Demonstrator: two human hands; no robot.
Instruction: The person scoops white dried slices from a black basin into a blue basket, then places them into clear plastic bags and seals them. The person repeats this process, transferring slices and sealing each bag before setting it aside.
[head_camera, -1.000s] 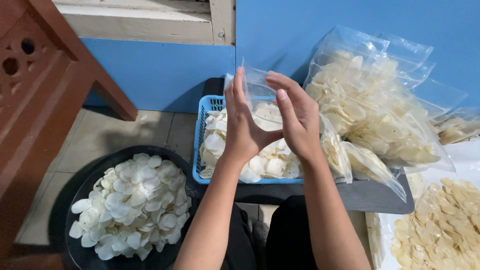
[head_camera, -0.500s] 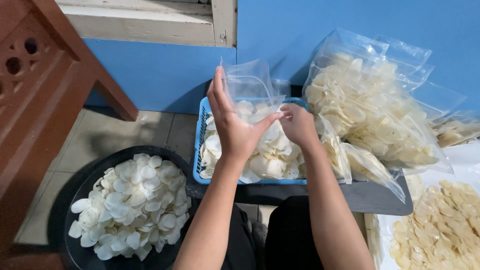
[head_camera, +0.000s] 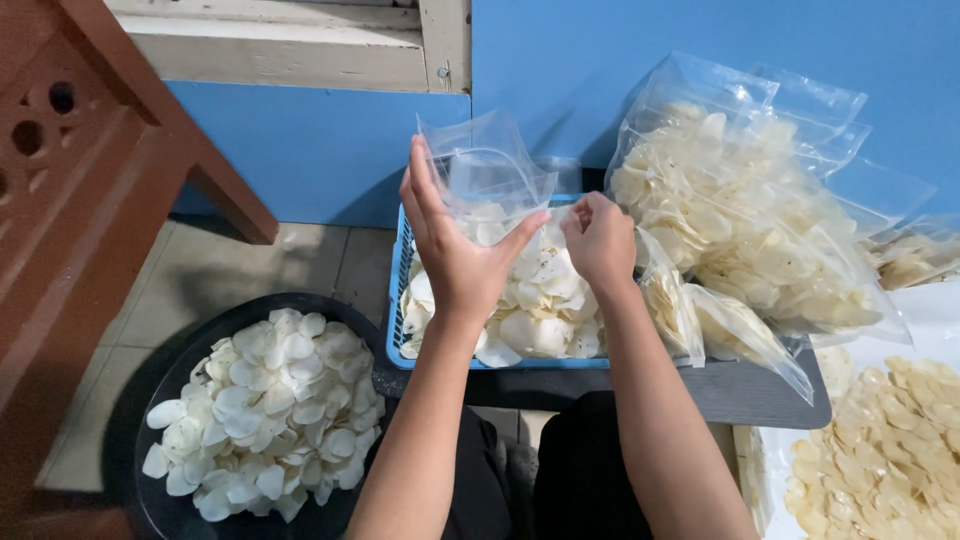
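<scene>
head view showed the clear plastic bag (head_camera: 487, 170) upright at twelve o'clock above the blue basket (head_camera: 400, 290) of white chips (head_camera: 535, 310), its long axis running vertical. left hand (head_camera: 455, 245) was spread against the bag's near face — thumb hooked at its mouth — while the right hand (head_camera: 598, 235) sat curled at three o'clock, pinching its edge. half a second before, both hands were lower and the bag less opened.
</scene>
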